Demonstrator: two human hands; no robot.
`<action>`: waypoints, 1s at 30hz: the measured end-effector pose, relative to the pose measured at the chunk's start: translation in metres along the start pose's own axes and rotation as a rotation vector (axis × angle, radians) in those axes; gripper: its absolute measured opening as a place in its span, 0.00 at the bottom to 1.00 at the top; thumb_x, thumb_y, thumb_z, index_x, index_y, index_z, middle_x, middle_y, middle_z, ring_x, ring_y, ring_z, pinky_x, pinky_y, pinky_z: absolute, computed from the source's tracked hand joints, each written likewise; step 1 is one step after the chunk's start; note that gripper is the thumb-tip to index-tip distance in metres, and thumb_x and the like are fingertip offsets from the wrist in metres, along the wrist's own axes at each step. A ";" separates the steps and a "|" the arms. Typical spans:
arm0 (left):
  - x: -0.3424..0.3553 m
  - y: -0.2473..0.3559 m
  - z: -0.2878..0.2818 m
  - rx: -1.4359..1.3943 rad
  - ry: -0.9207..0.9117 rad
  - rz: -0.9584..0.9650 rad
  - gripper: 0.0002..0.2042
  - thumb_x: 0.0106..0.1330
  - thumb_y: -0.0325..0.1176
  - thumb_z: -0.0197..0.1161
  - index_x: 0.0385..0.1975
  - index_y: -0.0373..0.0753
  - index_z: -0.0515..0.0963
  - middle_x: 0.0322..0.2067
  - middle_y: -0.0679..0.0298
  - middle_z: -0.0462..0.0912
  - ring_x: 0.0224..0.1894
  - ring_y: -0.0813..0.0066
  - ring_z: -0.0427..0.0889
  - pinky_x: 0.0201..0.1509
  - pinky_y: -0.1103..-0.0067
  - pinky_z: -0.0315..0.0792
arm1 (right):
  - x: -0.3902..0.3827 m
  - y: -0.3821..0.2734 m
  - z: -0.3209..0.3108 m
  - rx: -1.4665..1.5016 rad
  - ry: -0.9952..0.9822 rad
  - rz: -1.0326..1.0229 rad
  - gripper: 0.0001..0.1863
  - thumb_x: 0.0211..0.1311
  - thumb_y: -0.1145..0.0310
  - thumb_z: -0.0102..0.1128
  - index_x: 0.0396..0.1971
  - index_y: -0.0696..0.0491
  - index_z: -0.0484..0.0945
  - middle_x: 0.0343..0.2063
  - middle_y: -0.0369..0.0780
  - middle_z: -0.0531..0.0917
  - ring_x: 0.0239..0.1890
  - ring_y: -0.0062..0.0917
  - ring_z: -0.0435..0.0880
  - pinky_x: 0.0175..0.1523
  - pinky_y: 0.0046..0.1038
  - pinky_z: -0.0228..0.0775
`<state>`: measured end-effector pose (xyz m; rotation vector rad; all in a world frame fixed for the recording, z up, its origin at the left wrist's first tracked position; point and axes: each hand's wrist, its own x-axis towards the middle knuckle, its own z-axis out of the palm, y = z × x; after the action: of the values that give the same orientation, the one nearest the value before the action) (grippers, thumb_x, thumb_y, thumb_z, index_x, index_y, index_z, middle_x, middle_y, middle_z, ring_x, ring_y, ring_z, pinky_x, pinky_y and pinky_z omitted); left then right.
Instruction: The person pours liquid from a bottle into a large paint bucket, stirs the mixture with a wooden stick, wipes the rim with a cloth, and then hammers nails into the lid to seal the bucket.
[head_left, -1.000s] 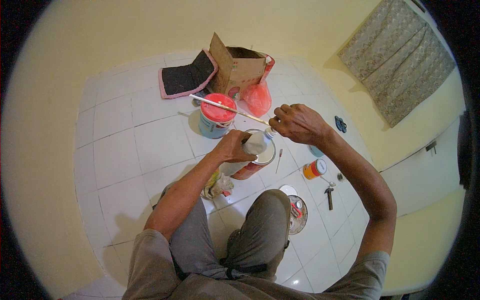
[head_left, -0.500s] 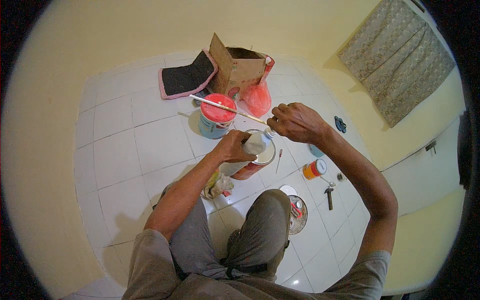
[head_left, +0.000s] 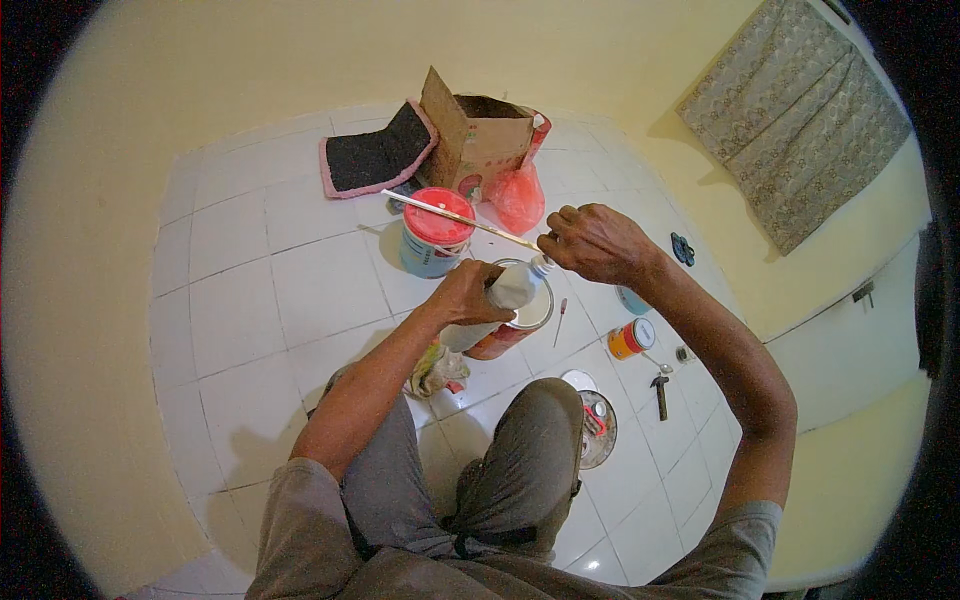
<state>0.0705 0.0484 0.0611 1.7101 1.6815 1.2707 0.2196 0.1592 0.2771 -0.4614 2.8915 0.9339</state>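
Note:
My left hand [head_left: 470, 295] grips a white bottle [head_left: 515, 288], held tilted over an open paint can [head_left: 525, 319] with white contents. My right hand [head_left: 590, 240] is closed on the near end of a long thin stick [head_left: 450, 215] at the bottle's neck; what lies under its fingertips is partly hidden. The stick's far part crosses in front of a blue pail [head_left: 430, 255] with a red lid. A crumpled rag [head_left: 437, 370] lies beside the can, below my left hand.
A cardboard box [head_left: 485, 140], dark pink-edged pad [head_left: 365, 165] and red bag [head_left: 518, 200] are at the back. Right are an orange can [head_left: 628, 340], screwdriver [head_left: 560, 320], hammer [head_left: 660, 398], dirty round lid [head_left: 600, 445], sandals [head_left: 683, 250] and a curtained window [head_left: 790, 120].
My hands, the bottle and the stick stay almost in place. My right hand shows only a slight movement at the bottle's neck.

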 end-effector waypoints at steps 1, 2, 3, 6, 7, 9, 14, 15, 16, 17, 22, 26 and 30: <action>0.000 0.000 0.000 0.005 0.012 0.012 0.30 0.41 0.47 0.78 0.46 0.39 0.87 0.39 0.48 0.89 0.41 0.53 0.89 0.50 0.64 0.81 | 0.000 0.000 0.000 -0.007 -0.007 0.003 0.04 0.59 0.70 0.61 0.29 0.52 0.75 0.27 0.40 0.77 0.36 0.32 0.83 0.38 0.34 0.79; 0.000 0.000 0.000 0.009 0.023 0.024 0.30 0.41 0.47 0.78 0.46 0.39 0.87 0.38 0.49 0.89 0.40 0.53 0.89 0.50 0.64 0.81 | 0.000 -0.001 -0.001 -0.014 -0.014 0.006 0.04 0.59 0.70 0.61 0.29 0.52 0.75 0.27 0.40 0.77 0.36 0.32 0.83 0.38 0.34 0.79; -0.001 0.001 0.000 0.010 0.023 0.024 0.30 0.41 0.47 0.78 0.46 0.39 0.87 0.38 0.49 0.89 0.40 0.53 0.89 0.50 0.64 0.81 | 0.001 -0.001 -0.001 -0.014 -0.014 0.006 0.04 0.59 0.70 0.61 0.29 0.52 0.75 0.27 0.40 0.77 0.36 0.32 0.83 0.38 0.34 0.79; 0.000 0.004 -0.001 0.047 0.017 0.018 0.30 0.41 0.47 0.78 0.46 0.39 0.87 0.38 0.49 0.90 0.40 0.53 0.90 0.50 0.64 0.82 | -0.001 0.001 0.001 0.004 -0.046 0.036 0.04 0.60 0.69 0.61 0.29 0.52 0.75 0.27 0.40 0.77 0.36 0.32 0.83 0.39 0.34 0.79; 0.001 0.004 -0.001 0.038 0.003 -0.002 0.29 0.41 0.47 0.78 0.46 0.39 0.87 0.38 0.49 0.90 0.40 0.54 0.90 0.50 0.64 0.82 | -0.001 0.001 0.002 0.007 -0.048 0.038 0.04 0.60 0.69 0.60 0.29 0.52 0.75 0.27 0.40 0.78 0.36 0.32 0.83 0.39 0.34 0.79; 0.001 0.002 0.000 0.029 -0.011 -0.022 0.29 0.41 0.47 0.78 0.46 0.39 0.87 0.38 0.49 0.90 0.40 0.54 0.90 0.50 0.65 0.82 | -0.001 0.001 0.003 0.009 -0.050 0.041 0.04 0.61 0.69 0.60 0.29 0.52 0.75 0.27 0.40 0.78 0.36 0.32 0.83 0.39 0.35 0.79; 0.002 -0.001 0.001 -0.015 -0.015 -0.013 0.30 0.41 0.47 0.78 0.47 0.38 0.87 0.40 0.49 0.90 0.42 0.54 0.90 0.51 0.65 0.82 | -0.001 0.002 0.000 0.001 -0.031 0.023 0.05 0.60 0.69 0.60 0.28 0.53 0.75 0.26 0.40 0.77 0.36 0.32 0.84 0.37 0.35 0.79; 0.003 0.001 0.001 -0.016 -0.017 -0.011 0.30 0.41 0.47 0.78 0.47 0.38 0.87 0.40 0.49 0.90 0.42 0.54 0.90 0.51 0.65 0.82 | -0.002 0.002 0.001 0.000 -0.032 0.025 0.05 0.60 0.69 0.60 0.28 0.53 0.75 0.26 0.40 0.77 0.36 0.32 0.84 0.37 0.35 0.79; 0.003 0.001 0.001 -0.014 -0.018 -0.014 0.30 0.41 0.47 0.78 0.47 0.38 0.87 0.40 0.48 0.89 0.42 0.54 0.90 0.52 0.66 0.82 | -0.002 0.002 0.002 -0.004 -0.037 0.030 0.05 0.60 0.69 0.60 0.28 0.53 0.74 0.26 0.40 0.77 0.36 0.32 0.84 0.37 0.35 0.79; 0.003 0.000 0.001 -0.012 -0.019 -0.016 0.31 0.41 0.47 0.78 0.47 0.38 0.87 0.41 0.48 0.89 0.42 0.54 0.90 0.52 0.66 0.82 | -0.002 0.002 0.003 -0.009 -0.042 0.036 0.05 0.60 0.69 0.60 0.28 0.53 0.74 0.26 0.40 0.77 0.35 0.33 0.83 0.36 0.35 0.79; 0.002 0.001 0.000 0.010 -0.027 -0.031 0.31 0.41 0.47 0.78 0.47 0.37 0.87 0.41 0.47 0.89 0.42 0.54 0.90 0.52 0.66 0.82 | -0.001 0.003 0.003 -0.007 -0.036 0.023 0.05 0.60 0.69 0.60 0.28 0.53 0.74 0.26 0.40 0.77 0.35 0.33 0.83 0.36 0.36 0.79; 0.001 0.001 -0.001 0.038 -0.003 0.019 0.30 0.41 0.47 0.78 0.46 0.37 0.87 0.41 0.47 0.89 0.42 0.54 0.90 0.52 0.65 0.82 | -0.002 0.003 0.005 0.021 -0.041 0.053 0.06 0.60 0.69 0.60 0.27 0.53 0.74 0.26 0.40 0.77 0.34 0.33 0.83 0.36 0.36 0.79; 0.001 0.002 0.001 -0.017 0.011 0.035 0.30 0.41 0.47 0.78 0.46 0.37 0.87 0.41 0.47 0.89 0.42 0.53 0.90 0.51 0.65 0.82 | -0.003 0.004 0.005 0.010 -0.055 0.047 0.05 0.60 0.69 0.60 0.27 0.53 0.74 0.25 0.40 0.77 0.34 0.33 0.83 0.36 0.36 0.79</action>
<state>0.0719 0.0492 0.0627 1.7329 1.6488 1.3086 0.2212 0.1659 0.2752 -0.3632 2.8682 0.9227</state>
